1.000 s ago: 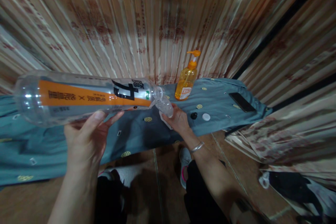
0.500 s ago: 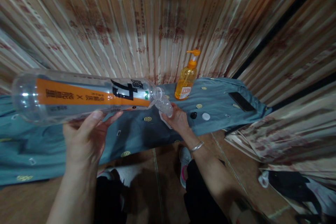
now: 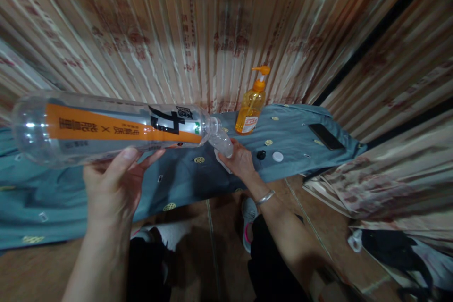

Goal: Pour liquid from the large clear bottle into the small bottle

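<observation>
A large clear plastic bottle (image 3: 95, 125) with an orange and grey label lies almost level across the left side, its open neck pointing right. My left hand (image 3: 113, 179) grips it from below, thumb against the near side. The bottle's mouth meets a small clear plastic tube-like piece (image 3: 221, 142). My right hand (image 3: 239, 158) is closed around that piece at its lower end. Beneath the fingers shows part of a whitish object (image 3: 222, 163), mostly hidden. Beyond my right hand stands an orange pump bottle (image 3: 249, 111) of yellow liquid.
A small black cap (image 3: 261, 155) and a white round lid (image 3: 278, 156) lie right of my right hand on the blue-green cloth (image 3: 191, 184). A dark phone-like slab (image 3: 325, 136) rests farther right. Pleated curtains (image 3: 159, 33) hang behind.
The large bottle's base has shifted slightly left and up, along with my left hand. My right hand and the small clear piece stay where they were.
</observation>
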A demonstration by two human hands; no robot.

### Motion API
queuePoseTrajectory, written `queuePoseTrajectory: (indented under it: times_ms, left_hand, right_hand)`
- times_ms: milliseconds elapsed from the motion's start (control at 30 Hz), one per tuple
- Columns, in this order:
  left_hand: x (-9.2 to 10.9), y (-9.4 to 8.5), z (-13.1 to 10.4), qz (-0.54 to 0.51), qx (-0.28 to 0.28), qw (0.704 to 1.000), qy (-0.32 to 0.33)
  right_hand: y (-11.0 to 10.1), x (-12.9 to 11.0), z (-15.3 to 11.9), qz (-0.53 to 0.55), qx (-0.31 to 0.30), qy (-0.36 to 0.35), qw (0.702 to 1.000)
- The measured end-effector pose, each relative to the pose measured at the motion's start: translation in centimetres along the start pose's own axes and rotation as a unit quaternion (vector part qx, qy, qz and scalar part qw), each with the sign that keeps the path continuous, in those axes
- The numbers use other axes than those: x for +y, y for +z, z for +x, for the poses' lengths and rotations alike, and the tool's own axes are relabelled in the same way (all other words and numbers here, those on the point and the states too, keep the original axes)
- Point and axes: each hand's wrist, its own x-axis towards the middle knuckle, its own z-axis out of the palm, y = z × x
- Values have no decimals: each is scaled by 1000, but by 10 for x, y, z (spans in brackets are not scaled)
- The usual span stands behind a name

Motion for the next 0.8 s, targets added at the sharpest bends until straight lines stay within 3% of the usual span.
queuePoseTrajectory:
  times_ms: [800]
  left_hand:
    - [-2, -1, 1, 0, 6, 1000, -1]
  right_hand:
    - [2, 2, 0, 4, -5, -3, 1000]
